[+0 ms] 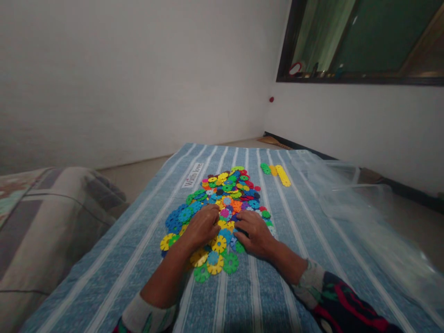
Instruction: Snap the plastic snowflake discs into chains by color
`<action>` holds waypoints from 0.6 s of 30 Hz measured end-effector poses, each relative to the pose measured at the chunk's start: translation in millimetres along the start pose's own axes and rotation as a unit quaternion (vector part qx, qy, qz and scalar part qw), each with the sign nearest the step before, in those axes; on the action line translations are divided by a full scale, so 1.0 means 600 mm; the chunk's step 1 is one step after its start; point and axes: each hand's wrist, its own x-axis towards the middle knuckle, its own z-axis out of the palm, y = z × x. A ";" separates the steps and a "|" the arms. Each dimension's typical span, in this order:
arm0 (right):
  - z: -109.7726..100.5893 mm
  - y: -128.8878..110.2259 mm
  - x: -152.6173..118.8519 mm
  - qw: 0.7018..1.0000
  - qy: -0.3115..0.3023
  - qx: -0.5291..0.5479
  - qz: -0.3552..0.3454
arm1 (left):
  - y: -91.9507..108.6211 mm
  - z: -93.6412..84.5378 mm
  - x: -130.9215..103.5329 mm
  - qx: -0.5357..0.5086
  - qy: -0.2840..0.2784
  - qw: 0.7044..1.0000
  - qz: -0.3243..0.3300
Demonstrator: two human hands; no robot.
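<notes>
A pile of colourful notched plastic discs (231, 262) in blue, green, yellow, orange and red lies on a blue cloth with white stripes. My left hand (204, 225) rests on the left-middle part of the pile, its fingers curled; whatever they hold, if anything, is hidden. On the right side of the pile, my right hand (255, 232) has its fingers bent over the discs and the thumb apart from them, with nothing visible between. Beyond the pile to the right lie a row of yellow discs (283, 176) and a short green row (265, 169), with orange discs between them.
Clear plastic containers (362, 196) and a transparent bag or sheet (391, 249) lie along the right edge of the striped cloth (138, 245). A grey covered seat (62, 222) stands at the left. White walls and a dark-framed window are behind.
</notes>
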 end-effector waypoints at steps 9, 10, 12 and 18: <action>-0.003 -0.001 0.003 1.000 0.013 -0.010 0.002 | 0.021 -0.010 -0.005 0.058 -0.011 0.998 0.016; -0.004 -0.002 0.003 1.000 0.012 -0.008 0.003 | 0.023 -0.011 -0.005 0.065 -0.012 0.998 0.010; -0.005 -0.003 0.004 1.000 0.009 -0.005 0.004 | 0.026 -0.013 -0.006 0.065 -0.019 0.998 -0.004; -0.008 -0.005 0.006 1.000 0.007 0.000 0.005 | 0.025 -0.018 -0.004 -0.013 -0.046 0.998 -0.042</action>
